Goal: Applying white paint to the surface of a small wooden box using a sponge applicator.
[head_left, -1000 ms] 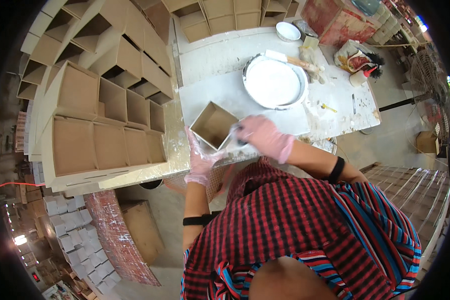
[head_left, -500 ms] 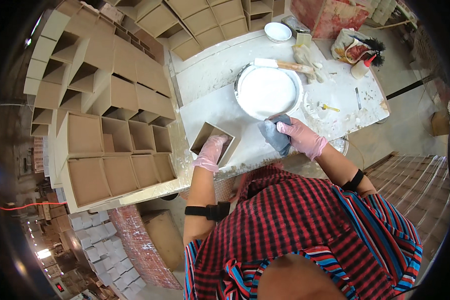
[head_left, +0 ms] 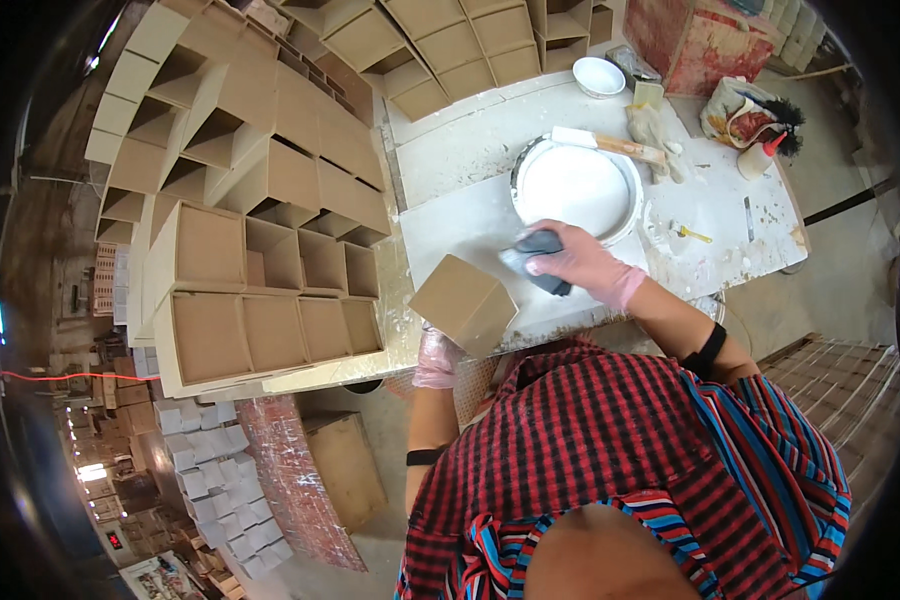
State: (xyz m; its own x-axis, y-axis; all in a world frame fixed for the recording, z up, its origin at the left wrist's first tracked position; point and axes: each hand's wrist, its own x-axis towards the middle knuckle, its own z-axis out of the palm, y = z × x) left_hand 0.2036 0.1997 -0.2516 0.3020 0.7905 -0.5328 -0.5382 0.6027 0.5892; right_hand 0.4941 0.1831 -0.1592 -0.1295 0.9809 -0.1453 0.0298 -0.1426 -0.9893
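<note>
My left hand (head_left: 436, 358), in a thin pink see-through glove, reaches into a small brown board box (head_left: 463, 304) and holds it up, tilted, near the table's front edge. Its fingers are hidden inside the box, whose closed outer faces are turned up. My right hand (head_left: 578, 262), gloved the same way, is closed round a dark grey-blue cloth (head_left: 542, 264), blurred and whitish on its left side. The cloth is just right of the box, apart from it. Behind my right hand is a round tub of white paste (head_left: 578, 190), with a wooden-handled brush (head_left: 610, 145) across its rim.
Stacked brown boxes (head_left: 300, 215) fill the left side, and more boxes (head_left: 440, 45) line the back. Toward the right of the white-smeared table (head_left: 460, 215) lie a white bowl (head_left: 599, 77), a glove (head_left: 655, 135), a red-tipped bottle (head_left: 758, 158) and a small yellow-handled tool (head_left: 694, 234).
The box has been lifted and turned over on my left hand, its opening no longer facing up. My right hand has brought the cloth closer to it. The whole view has shifted slightly.
</note>
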